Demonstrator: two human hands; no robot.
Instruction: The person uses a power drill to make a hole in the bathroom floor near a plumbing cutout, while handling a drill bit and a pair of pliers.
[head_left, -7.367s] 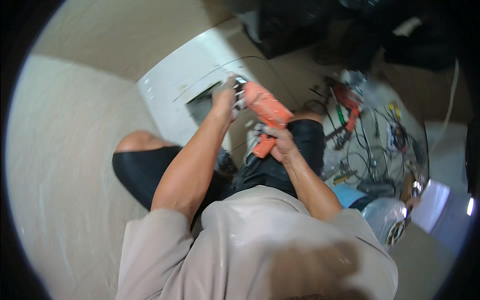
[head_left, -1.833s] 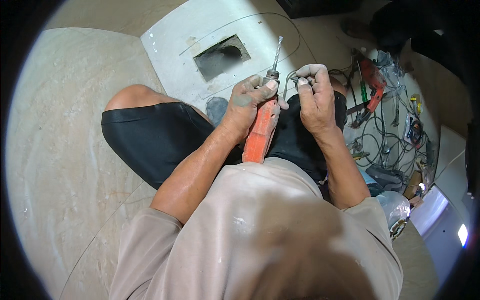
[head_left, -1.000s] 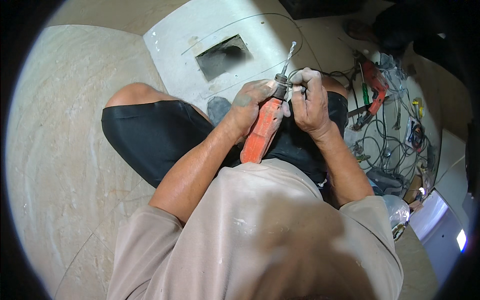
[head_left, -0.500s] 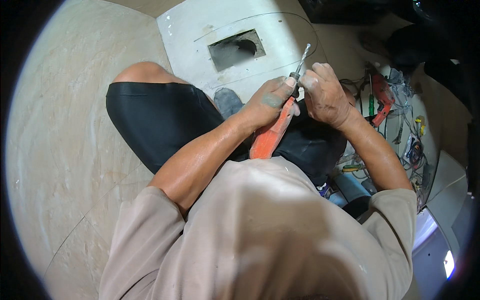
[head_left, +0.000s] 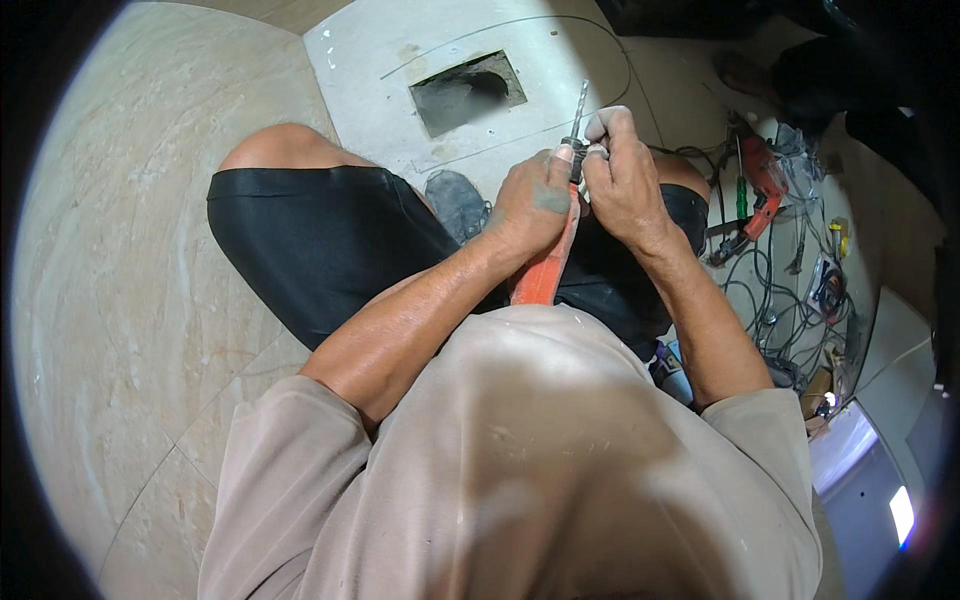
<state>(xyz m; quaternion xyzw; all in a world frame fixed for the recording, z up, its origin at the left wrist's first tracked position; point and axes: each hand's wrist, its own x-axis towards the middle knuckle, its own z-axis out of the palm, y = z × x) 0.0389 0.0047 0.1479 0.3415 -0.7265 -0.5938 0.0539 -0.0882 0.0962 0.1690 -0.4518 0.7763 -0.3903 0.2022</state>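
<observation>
An orange power drill (head_left: 538, 280) stands upright between my thighs, its rear end against my shirt. My left hand (head_left: 532, 203) wraps round its front, with the thumb on the black chuck (head_left: 575, 150). From the chuck a thin spiral drill bit (head_left: 580, 110) points away from me. My right hand (head_left: 622, 185) is closed in a pinch against the chuck's right side, the index finger bent above it. What its fingertips hold, if anything, is hidden.
Ahead lies a white panel (head_left: 375, 40) with a rectangular cut-out (head_left: 465, 95) and a loose wire. Another red power tool (head_left: 765, 190), a green-handled screwdriver (head_left: 741, 198) and tangled cables (head_left: 765, 280) lie at right. A person's dark-clothed leg (head_left: 830, 85) shows at far right.
My right hand has turned and come in against the chuck, its fingers now pinched there. The drill and bit have swung slightly left and become more upright.
</observation>
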